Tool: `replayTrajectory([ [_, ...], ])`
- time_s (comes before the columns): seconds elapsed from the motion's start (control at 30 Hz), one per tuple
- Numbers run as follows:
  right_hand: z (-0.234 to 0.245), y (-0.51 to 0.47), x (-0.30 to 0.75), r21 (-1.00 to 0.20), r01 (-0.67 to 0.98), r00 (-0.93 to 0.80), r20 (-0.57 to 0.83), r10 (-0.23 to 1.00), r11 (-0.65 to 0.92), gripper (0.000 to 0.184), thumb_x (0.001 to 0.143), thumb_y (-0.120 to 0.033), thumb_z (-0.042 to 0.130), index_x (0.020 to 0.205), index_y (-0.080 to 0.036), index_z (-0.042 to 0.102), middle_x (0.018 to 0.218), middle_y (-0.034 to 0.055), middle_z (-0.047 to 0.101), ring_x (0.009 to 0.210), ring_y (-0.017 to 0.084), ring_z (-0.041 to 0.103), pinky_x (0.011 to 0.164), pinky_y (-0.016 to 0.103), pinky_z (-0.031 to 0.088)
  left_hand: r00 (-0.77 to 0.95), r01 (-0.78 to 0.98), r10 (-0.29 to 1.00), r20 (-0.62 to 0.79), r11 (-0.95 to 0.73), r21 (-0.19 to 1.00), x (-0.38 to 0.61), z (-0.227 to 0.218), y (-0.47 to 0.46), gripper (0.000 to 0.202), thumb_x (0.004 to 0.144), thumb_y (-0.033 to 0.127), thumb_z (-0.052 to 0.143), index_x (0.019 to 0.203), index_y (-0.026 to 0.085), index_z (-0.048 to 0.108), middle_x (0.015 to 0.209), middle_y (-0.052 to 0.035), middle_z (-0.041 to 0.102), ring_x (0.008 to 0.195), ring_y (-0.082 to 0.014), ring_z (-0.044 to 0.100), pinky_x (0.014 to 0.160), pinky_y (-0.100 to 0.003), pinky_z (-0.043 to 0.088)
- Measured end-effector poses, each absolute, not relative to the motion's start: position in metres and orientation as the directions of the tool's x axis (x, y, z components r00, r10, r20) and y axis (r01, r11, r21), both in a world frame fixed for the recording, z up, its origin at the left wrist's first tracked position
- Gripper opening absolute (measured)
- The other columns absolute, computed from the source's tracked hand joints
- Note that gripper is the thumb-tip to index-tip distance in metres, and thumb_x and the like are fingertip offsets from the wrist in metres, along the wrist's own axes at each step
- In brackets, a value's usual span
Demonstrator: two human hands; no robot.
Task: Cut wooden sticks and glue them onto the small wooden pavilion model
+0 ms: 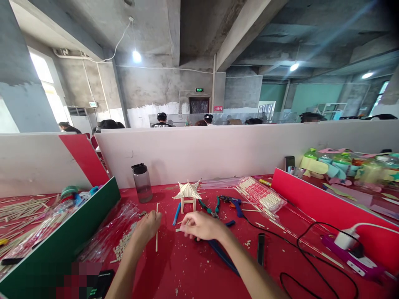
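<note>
My left hand is closed, its fingertips pinched on a thin wooden stick that points away from me. To the right of it, my right hand has its fingers drawn together around a short piece of wooden stick, partly hidden by the fingers. Just beyond the hands stands a small pavilion model made of pale sticks, with a pointed roof and legs. A blue pen lies beside it. Under my right forearm are dark blue tool handles, partly covered.
Green-handled pliers and a blue glue gun lie behind my right hand. Bundled sticks are farther right, near cables and a purple power strip. A water bottle stands back left. Cut stick bits lie by my left arm.
</note>
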State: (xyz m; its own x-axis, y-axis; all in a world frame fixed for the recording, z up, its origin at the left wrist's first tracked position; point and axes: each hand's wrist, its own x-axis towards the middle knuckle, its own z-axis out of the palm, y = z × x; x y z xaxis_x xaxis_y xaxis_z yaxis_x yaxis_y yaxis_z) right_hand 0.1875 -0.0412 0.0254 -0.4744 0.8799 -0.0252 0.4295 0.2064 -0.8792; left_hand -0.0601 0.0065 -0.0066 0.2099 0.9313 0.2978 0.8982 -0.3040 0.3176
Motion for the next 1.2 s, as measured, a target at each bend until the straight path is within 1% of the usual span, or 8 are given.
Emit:
replayTrajectory([
  [0.1,0.005,-0.048,0.156,-0.954,0.227,-0.437,0.077,0.896,0.193,0.040,0.082,-0.054,0.067,0.105,-0.021,0.067,0.081,0.0026,0.072,0.068,0.015,0.066,0.057,0.022,0.047,0.153,0.858,0.915,0.372,-0.310,0.410,-0.049,0.014,0.004,0.017,0.091,0.019,0.038,0.083,0.022,0.053,0.098,-0.0077,0.063,0.086,-0.0216,0.062,0.078,-0.029,0.046],
  [0.2,0.005,-0.056,0.140,-0.988,0.000,-0.407,0.139,0.903,0.152,0.044,0.076,-0.055,0.072,0.103,-0.022,0.068,0.082,0.0019,0.070,0.073,0.019,0.066,0.062,0.026,0.051,0.085,0.763,0.909,0.409,-0.323,0.560,-0.025,0.025,-0.006,0.029,0.099,0.031,0.022,0.094,0.022,0.049,0.082,-0.0024,0.060,0.075,-0.0177,0.060,0.071,-0.027,0.046],
  [0.3,0.012,-0.061,0.140,-0.979,-0.158,-0.341,0.178,0.923,0.130,0.041,0.071,-0.053,0.077,0.096,-0.021,0.068,0.079,0.0011,0.069,0.072,0.019,0.066,0.066,0.030,0.053,0.101,0.596,0.902,0.419,-0.392,0.701,-0.001,0.026,-0.017,0.036,0.099,0.044,0.024,0.098,0.020,0.050,0.077,-0.0010,0.059,0.071,-0.0166,0.058,0.072,-0.028,0.047],
  [0.43,0.013,-0.061,0.156,-0.976,-0.153,-0.269,0.191,0.944,0.154,0.034,0.069,-0.046,0.081,0.086,-0.020,0.067,0.077,0.0018,0.068,0.076,0.020,0.067,0.073,0.032,0.053,0.035,0.434,0.904,0.426,-0.398,0.808,0.015,0.026,-0.023,0.040,0.095,0.052,0.035,0.101,0.019,0.056,0.092,-0.0068,0.066,0.090,-0.0197,0.061,0.081,-0.029,0.047],
  [0.63,0.009,-0.048,0.185,-0.949,-0.277,-0.159,0.197,0.967,0.148,0.032,0.073,-0.046,0.077,0.088,-0.022,0.063,0.083,0.0001,0.064,0.073,0.017,0.065,0.075,0.034,0.056,0.162,0.240,0.909,0.385,-0.414,0.878,0.004,0.030,-0.029,0.047,0.089,0.057,0.048,0.096,0.016,0.070,0.087,-0.0063,0.068,0.084,-0.0199,0.061,0.079,-0.029,0.049],
  [0.83,0.007,-0.043,0.191,-0.935,-0.330,-0.108,0.177,0.978,0.133,0.038,0.067,-0.047,0.081,0.089,-0.020,0.064,0.085,0.0013,0.065,0.076,0.018,0.066,0.076,0.036,0.058,0.225,0.039,0.948,0.227,-0.241,0.970,0.008,0.017,-0.035,0.044,0.072,0.050,0.075,0.096,0.013,0.075,0.083,-0.0072,0.073,0.080,-0.0208,0.065,0.076,-0.030,0.050],
  [1.0,0.003,-0.045,0.188,-0.937,-0.320,-0.098,0.182,0.978,0.143,0.039,0.067,-0.047,0.081,0.089,-0.019,0.065,0.085,0.0027,0.067,0.080,0.022,0.068,0.079,0.040,0.058,0.231,0.030,0.954,0.191,-0.203,0.979,0.022,0.006,-0.035,0.037,0.069,0.047,0.078,0.083,0.012,0.074,0.068,-0.0052,0.071,0.062,-0.0156,0.061,0.060,-0.024,0.048],
  [1.2,-0.002,-0.043,0.186,-0.932,-0.335,-0.052,0.166,0.985,0.139,0.038,0.063,-0.044,0.084,0.084,-0.019,0.066,0.083,0.0023,0.067,0.078,0.022,0.068,0.077,0.039,0.059,0.235,0.131,0.946,0.224,-0.259,0.957,0.024,0.003,-0.037,0.031,0.077,0.042,0.072,0.091,0.014,0.077,0.082,-0.0083,0.075,0.070,-0.0192,0.066,0.064,-0.026,0.052],
])
